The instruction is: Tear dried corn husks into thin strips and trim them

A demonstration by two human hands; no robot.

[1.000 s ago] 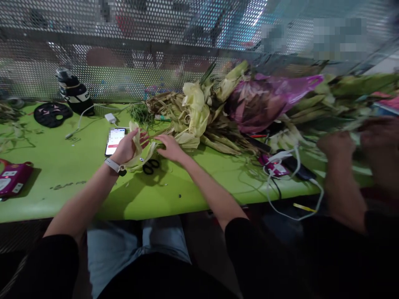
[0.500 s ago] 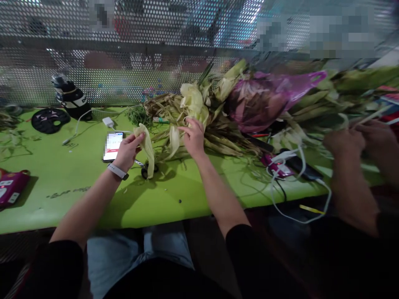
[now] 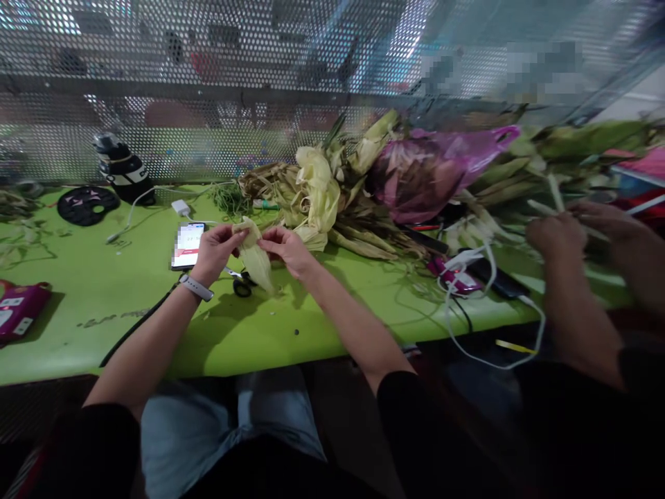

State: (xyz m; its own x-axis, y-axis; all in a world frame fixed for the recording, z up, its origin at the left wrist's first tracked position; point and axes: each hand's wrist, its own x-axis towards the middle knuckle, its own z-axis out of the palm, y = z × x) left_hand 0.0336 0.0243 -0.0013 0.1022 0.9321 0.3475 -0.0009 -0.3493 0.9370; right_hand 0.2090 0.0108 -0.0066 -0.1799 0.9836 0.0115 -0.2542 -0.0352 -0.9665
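My left hand (image 3: 217,248) and my right hand (image 3: 285,248) meet over the green table (image 3: 104,305), both closed on a pale yellow corn husk (image 3: 255,255) that hangs down between them. A white watch band sits on my left wrist. Black scissors (image 3: 240,284) lie on the table just under the husk. A pile of dried and pale husks (image 3: 316,194) lies just beyond my right hand.
A phone (image 3: 188,244) with a lit screen lies left of my hands, with a white charger and cable behind it. A purple plastic bag (image 3: 431,166) holds more husks. Another person's hands (image 3: 576,229) work at the right. A perforated metal screen (image 3: 156,90) backs the table.
My right hand came back from the husk pile toward my left hand, and both now grip the same husk above the scissors.
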